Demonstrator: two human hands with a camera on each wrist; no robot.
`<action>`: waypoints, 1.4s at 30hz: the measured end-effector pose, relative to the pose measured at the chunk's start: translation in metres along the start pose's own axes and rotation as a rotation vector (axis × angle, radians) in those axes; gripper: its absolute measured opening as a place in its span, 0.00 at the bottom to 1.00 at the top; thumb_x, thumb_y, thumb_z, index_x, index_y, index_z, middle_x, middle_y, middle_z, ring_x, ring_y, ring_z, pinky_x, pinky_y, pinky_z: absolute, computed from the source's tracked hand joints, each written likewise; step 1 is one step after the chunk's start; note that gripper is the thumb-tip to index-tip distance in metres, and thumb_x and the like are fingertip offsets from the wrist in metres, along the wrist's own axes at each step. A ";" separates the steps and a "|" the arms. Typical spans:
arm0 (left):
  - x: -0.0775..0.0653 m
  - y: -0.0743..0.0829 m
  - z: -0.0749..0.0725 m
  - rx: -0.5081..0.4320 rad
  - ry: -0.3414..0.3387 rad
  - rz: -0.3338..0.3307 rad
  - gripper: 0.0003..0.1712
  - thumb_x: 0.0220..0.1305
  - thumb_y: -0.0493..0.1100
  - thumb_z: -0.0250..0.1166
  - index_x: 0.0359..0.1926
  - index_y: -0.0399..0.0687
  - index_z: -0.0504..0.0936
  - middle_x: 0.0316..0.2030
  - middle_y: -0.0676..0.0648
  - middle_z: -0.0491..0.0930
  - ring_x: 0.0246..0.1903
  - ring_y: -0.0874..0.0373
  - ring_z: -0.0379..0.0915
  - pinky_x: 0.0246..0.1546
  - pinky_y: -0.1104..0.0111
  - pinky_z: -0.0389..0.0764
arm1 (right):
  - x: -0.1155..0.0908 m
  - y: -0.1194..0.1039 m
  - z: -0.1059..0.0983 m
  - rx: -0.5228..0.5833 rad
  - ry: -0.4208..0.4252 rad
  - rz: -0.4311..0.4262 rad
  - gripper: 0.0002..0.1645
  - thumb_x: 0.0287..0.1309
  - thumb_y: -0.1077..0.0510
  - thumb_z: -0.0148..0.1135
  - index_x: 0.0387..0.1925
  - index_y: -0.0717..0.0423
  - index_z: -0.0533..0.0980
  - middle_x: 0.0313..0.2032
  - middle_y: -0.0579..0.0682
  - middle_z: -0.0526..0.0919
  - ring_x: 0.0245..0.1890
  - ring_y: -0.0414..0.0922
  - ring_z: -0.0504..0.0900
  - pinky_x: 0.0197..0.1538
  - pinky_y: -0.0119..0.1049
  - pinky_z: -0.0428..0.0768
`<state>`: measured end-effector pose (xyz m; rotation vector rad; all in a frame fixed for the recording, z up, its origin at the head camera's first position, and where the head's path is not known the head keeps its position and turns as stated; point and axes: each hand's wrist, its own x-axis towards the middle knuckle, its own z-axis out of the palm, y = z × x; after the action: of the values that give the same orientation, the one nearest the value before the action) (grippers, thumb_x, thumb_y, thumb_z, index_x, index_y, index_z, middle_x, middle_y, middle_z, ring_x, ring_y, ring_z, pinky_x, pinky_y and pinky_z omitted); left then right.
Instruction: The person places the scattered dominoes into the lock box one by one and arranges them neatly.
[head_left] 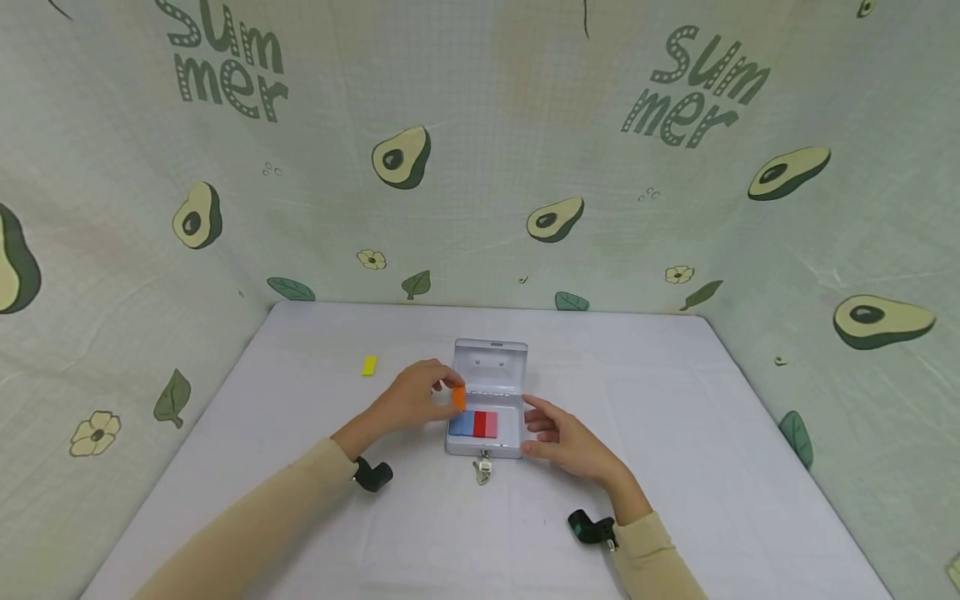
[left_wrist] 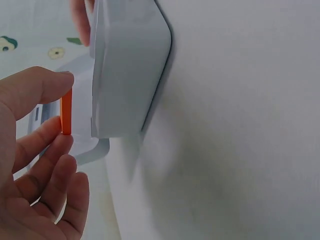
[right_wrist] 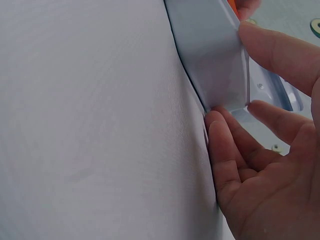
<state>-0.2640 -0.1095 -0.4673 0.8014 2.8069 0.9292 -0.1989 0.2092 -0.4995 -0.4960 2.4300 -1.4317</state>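
My left hand (head_left: 420,393) pinches a flat orange block (left_wrist: 66,112) upright between thumb and fingertips, over the left side of a small light-grey cash box (head_left: 506,452). The lid (head_left: 491,362) stands raised at the back. Inside, along the front left, blue blocks (head_left: 462,423), a red block (head_left: 480,424) and a pink block (head_left: 491,424) lie side by side. At the box's right side, my right hand (head_left: 566,442) holds it, thumb on the rim near the front and index fingertip at the back corner, as the right wrist view shows.
A yellow block (head_left: 369,366) lies on the white-covered table (head_left: 637,375), behind and left of the box. Keys (head_left: 482,473) hang from the lock at the box's front. Patterned cloth (head_left: 480,167) walls in the back and both sides.
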 end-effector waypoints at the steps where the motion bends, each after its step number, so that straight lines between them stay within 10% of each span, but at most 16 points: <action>1: 0.001 0.002 0.002 -0.007 -0.002 0.008 0.21 0.60 0.49 0.80 0.53 0.54 0.88 0.46 0.57 0.83 0.46 0.57 0.76 0.47 0.64 0.81 | 0.000 0.000 0.000 -0.001 -0.001 -0.001 0.49 0.65 0.53 0.75 0.81 0.56 0.62 0.67 0.60 0.78 0.64 0.56 0.79 0.69 0.53 0.77; 23: 0.014 0.035 0.037 -0.035 -0.061 0.104 0.23 0.58 0.50 0.82 0.52 0.51 0.89 0.43 0.55 0.83 0.43 0.59 0.74 0.48 0.65 0.79 | -0.001 0.001 -0.001 0.012 -0.015 -0.021 0.48 0.67 0.52 0.74 0.81 0.57 0.61 0.67 0.61 0.77 0.65 0.57 0.79 0.68 0.52 0.77; 42: 0.021 0.032 0.055 -0.007 -0.052 0.133 0.22 0.60 0.49 0.81 0.53 0.50 0.89 0.44 0.56 0.84 0.46 0.60 0.74 0.51 0.66 0.78 | 0.000 0.000 -0.001 0.004 -0.013 -0.020 0.48 0.67 0.52 0.74 0.81 0.57 0.61 0.67 0.61 0.77 0.64 0.57 0.79 0.68 0.53 0.77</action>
<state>-0.2551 -0.0478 -0.4924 1.0072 2.7324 0.9206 -0.1989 0.2099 -0.4995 -0.5285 2.4181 -1.4366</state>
